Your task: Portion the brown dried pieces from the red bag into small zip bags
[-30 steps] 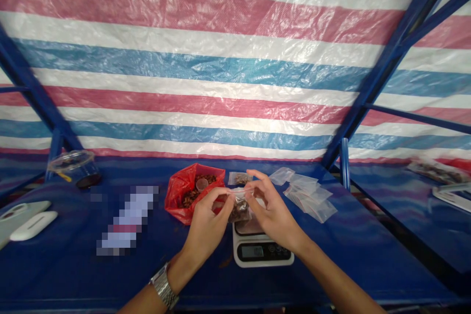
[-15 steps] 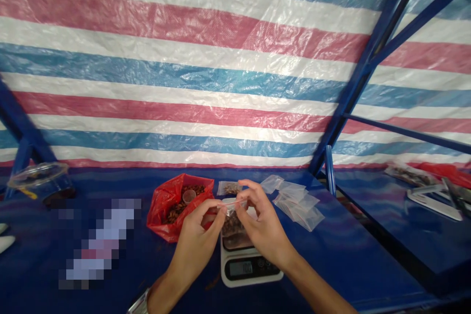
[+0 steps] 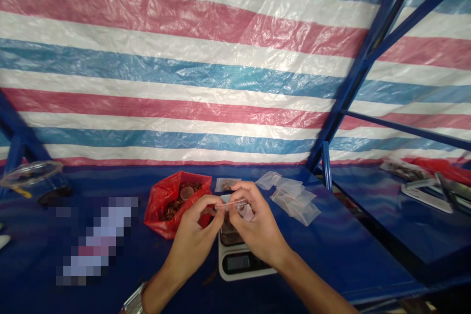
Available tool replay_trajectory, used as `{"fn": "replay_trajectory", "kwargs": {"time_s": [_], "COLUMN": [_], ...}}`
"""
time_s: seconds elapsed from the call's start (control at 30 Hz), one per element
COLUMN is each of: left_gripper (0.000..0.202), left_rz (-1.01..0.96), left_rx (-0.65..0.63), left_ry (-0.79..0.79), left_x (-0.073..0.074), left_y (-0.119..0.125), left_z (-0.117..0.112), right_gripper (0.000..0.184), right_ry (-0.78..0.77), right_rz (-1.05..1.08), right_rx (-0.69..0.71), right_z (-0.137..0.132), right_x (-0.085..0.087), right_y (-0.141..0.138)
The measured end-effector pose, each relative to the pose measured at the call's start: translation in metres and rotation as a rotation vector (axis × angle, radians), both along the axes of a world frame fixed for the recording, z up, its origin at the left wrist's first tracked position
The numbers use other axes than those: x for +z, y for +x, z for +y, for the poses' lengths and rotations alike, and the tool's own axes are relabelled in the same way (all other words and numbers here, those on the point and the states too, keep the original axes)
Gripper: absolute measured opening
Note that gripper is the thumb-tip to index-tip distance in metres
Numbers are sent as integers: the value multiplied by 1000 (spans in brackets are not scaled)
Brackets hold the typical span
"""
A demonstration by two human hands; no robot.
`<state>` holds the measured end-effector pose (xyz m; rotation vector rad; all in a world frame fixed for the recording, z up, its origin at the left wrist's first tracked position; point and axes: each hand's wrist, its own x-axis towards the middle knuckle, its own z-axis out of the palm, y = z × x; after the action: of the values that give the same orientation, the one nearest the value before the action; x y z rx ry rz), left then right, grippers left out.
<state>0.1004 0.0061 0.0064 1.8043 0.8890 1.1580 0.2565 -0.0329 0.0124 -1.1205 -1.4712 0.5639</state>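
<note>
My left hand (image 3: 198, 230) and my right hand (image 3: 259, 228) pinch the top edge of a small clear zip bag (image 3: 231, 204) between thumbs and fingertips. They hold it just above a white digital kitchen scale (image 3: 246, 275) with a dark platform and a lit display; its digits are too blurred to read. My fingers cover most of the bag, so its contents are hard to see. Left of the hands sits an open red plastic bag (image 3: 158, 208) of brown dried pieces, with a small clear cup (image 3: 187, 193) in it. Behind the scale lies a filled zip bag (image 3: 225, 185).
Several flat zip bags (image 3: 298, 201) fan out right of the scale. A clear round tub (image 3: 33, 179) stands at far left. On the right surface lie a white folded tool (image 3: 427, 196) and a red bag (image 3: 445, 170). Blue metal bars (image 3: 340, 95) frame a striped tarp behind.
Both hands still grip the zip bag's edge. The bag now appears more edge-on, with less of its dark contents showing. The view has shifted slightly.
</note>
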Motion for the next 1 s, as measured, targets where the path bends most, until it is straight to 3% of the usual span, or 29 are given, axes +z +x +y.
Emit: {"fn": "replay_trajectory", "kwargs": {"time_s": [0.1,0.33,0.43,0.5,0.6,0.7,0.73,0.8,0.9,1.0], "left_gripper": [22,22,24,27,48,49,48,47,45,43], "left_rz": [12,-39,-44,-39,-35,-7,-1,6,11,8], "left_rx": [8,-3,37,90,179,199,204,220,248,265], "left_ry": [10,-32,-37,-22,-9,5,8,7,20,45], "left_x": [3,1,0,0,-3,-7,-8,-10,-9,-6], "left_y": [-1,-7,-8,-8,-8,-10,-12,-15,-20,-25], "left_z": [-2,4,5,4,3,5,6,8,10,10], "right_gripper": [33,24,21,18,19,22,21,17,21,29], "right_ry": [6,-79,-37,25,143,155,105,-54,-174,-176], "right_rz": [-11,27,21,9,-14,-119,-182,-333,-343,-230], "right_rx": [11,20,14,-93,-359,-519,-510,-362,-202,-305], "right_z": [-2,-5,-1,8,30,60,70,85,98,100], "right_x": [3,4,9,16,25,21,16,5,-4,1], "right_y": [-1,-4,4,17,41,58,60,62,68,95]}}
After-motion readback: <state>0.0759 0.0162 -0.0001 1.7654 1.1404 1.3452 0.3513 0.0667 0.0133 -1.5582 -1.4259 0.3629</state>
